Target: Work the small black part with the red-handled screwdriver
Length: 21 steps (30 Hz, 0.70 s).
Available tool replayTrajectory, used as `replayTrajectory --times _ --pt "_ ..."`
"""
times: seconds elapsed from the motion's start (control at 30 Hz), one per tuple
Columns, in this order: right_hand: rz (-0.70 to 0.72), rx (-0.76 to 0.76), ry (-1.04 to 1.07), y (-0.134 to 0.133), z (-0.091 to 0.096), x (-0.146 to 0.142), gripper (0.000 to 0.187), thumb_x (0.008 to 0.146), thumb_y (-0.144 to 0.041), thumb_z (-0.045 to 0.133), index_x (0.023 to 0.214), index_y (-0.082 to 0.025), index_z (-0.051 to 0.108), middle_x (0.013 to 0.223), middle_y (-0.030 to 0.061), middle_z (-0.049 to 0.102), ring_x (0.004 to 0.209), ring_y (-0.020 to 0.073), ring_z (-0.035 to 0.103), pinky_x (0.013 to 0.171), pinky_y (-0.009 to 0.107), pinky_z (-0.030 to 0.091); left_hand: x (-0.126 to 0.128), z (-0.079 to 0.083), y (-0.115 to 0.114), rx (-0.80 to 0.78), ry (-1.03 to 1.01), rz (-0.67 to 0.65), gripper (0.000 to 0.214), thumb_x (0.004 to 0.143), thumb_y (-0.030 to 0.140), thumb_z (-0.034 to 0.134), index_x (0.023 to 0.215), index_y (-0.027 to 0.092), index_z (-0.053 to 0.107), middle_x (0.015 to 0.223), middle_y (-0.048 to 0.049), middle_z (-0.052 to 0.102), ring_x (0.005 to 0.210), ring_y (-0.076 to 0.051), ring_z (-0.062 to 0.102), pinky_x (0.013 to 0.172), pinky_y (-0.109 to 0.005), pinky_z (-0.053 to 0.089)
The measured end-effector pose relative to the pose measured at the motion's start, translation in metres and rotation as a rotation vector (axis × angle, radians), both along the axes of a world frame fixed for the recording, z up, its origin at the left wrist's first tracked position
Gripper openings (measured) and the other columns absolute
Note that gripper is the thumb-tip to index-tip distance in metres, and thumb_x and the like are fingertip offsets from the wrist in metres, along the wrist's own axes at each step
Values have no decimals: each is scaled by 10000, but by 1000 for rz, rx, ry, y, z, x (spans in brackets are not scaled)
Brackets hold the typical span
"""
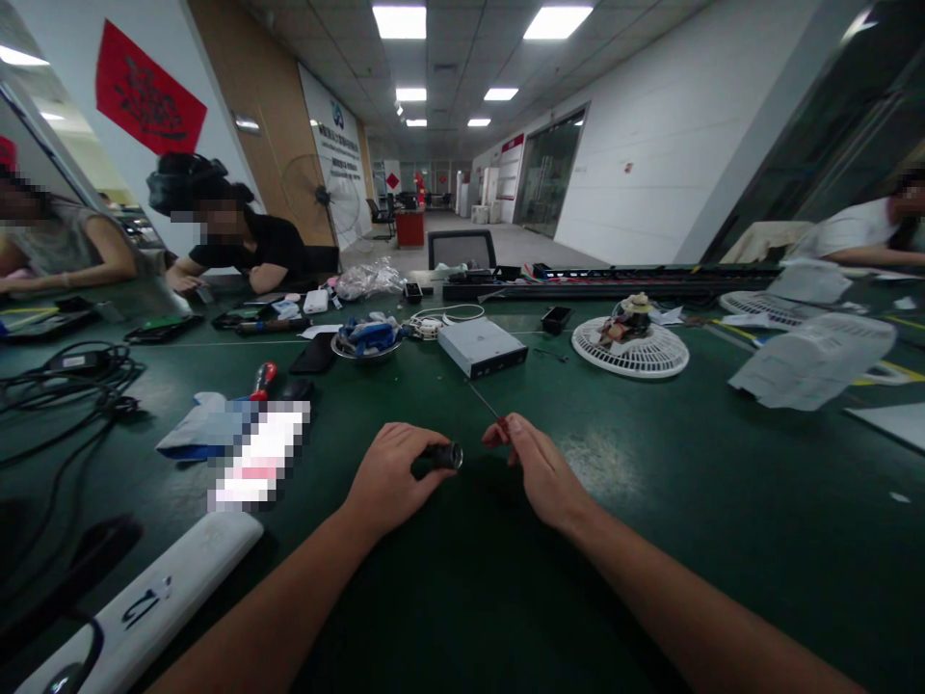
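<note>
My left hand (390, 477) grips a short dark cylinder with a shiny metal rim (446, 456), probably a small motor or bushing, above the green mat (636, 540). My right hand (541, 472) is a little to the right, its fingertips pinching a thin wire with a small red end (501, 423). The wire runs up and away towards a silver metal box (481, 345). The two hands are close together but apart. Under my palms the cylinder's far side is hidden.
A dismantled white fan (630, 347) and white plastic covers (813, 361) lie to the right. Near the middle are a metal bowl of blue parts (366, 342) and a red-handled screwdriver (264, 379). Black cables (65, 395) lie left, and a white bar (141, 602) lies near me. Co-workers sit around the table.
</note>
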State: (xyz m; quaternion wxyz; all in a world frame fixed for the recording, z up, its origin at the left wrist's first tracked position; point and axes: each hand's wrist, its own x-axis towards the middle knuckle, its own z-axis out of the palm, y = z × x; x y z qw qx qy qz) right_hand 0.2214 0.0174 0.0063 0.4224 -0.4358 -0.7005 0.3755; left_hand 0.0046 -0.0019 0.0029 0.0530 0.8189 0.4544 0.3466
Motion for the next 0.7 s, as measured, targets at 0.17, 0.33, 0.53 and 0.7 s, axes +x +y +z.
replayTrajectory --times 0.17,0.33,0.53,0.7 --pt "-109 148 -266 10 12 16 243 959 -354 420 952 -188 597 784 32 632 678 166 576 621 290 427 -7 -2 5 -17 -50 264 261 749 247 748 985 226 639 941 -26 694 884 -236 619 814 -416 468" --pt "-8 257 -297 16 10 20 189 929 -249 499 1043 -205 644 962 48 662 813 168 605 704 292 463 -12 -4 7 -65 -100 372 274 736 280 745 985 230 643 945 -29 694 891 -253 620 791 -431 479" --pt "66 288 -313 15 8 17 194 940 -234 493 1064 -217 641 902 39 627 764 155 588 669 282 462 -9 -5 7 -52 -63 257 304 711 233 770 992 239 656 953 -15 699 903 -234 626 816 -404 471" --pt "71 315 -362 13 11 18 173 932 -224 499 1020 -204 647 875 39 616 750 158 582 672 293 456 -6 -3 5 -15 -25 183 313 705 218 790 985 241 653 938 -5 704 895 -226 621 821 -391 450"
